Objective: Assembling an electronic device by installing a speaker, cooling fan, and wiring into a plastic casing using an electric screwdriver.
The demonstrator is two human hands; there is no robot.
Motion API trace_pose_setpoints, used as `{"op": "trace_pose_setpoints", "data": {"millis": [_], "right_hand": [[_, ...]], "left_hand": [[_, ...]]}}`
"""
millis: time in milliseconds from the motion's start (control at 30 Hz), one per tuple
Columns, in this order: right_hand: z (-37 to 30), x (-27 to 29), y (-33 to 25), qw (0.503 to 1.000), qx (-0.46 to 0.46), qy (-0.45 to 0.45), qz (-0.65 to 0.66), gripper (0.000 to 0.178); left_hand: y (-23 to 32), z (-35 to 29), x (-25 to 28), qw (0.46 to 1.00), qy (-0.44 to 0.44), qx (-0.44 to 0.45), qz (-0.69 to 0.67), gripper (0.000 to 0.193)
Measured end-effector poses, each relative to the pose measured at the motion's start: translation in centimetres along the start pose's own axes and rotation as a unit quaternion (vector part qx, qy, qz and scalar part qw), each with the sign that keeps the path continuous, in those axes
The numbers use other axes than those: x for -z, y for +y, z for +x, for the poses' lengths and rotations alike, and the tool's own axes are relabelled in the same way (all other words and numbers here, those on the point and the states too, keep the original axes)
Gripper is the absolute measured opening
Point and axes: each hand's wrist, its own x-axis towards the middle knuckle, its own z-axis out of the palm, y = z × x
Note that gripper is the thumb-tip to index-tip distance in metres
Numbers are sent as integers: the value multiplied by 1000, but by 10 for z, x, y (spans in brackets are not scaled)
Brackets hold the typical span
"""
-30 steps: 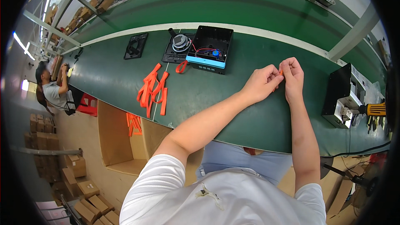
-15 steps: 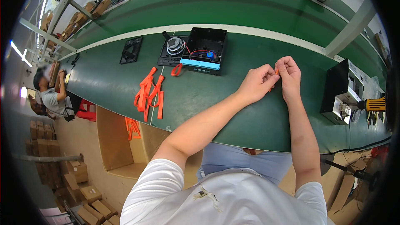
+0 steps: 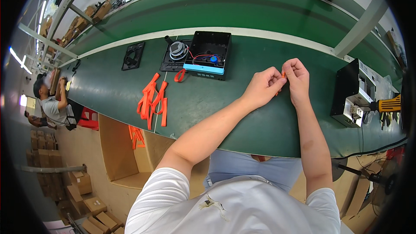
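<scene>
Over the right part of the green bench, my left hand [image 3: 261,89] and my right hand [image 3: 298,81] meet with fingers pinched. Between them shows a small piece of orange strap [image 3: 284,75]; most of it is hidden by the fingers. Left of my hands lies a loose pile of flat orange straps [image 3: 148,97]. Beyond the pile stands an open black box [image 3: 211,45] with a light-blue strip, a blue round part and red wires inside. An orange loop [image 3: 180,76] hangs at its left corner. Beside it, a round speaker [image 3: 178,50] rests on a black panel.
A black frame [image 3: 132,56] lies farther left. At the right stand a black and silver machine [image 3: 346,93] and a yellow-handled tool [image 3: 389,105]. A cardboard box [image 3: 116,151] holding orange strips sits below the bench edge. Another person [image 3: 54,104] works at the far left.
The whole view has shifted slightly. My hands stay together with the orange strap pinched between them; the fingers have barely moved.
</scene>
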Motion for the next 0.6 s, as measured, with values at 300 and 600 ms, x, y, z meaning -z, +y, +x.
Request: {"op": "trace_pose_setpoints", "data": {"millis": [300,600], "right_hand": [[2,0,1,1000,2,-2,-1,16],[-2,0,-1,1000,-2,-2,-1,15]], "left_hand": [[-1,2,1,1000,2,-5,2,21],[-1,-1,-1,1000,0,-5,15,20]]}}
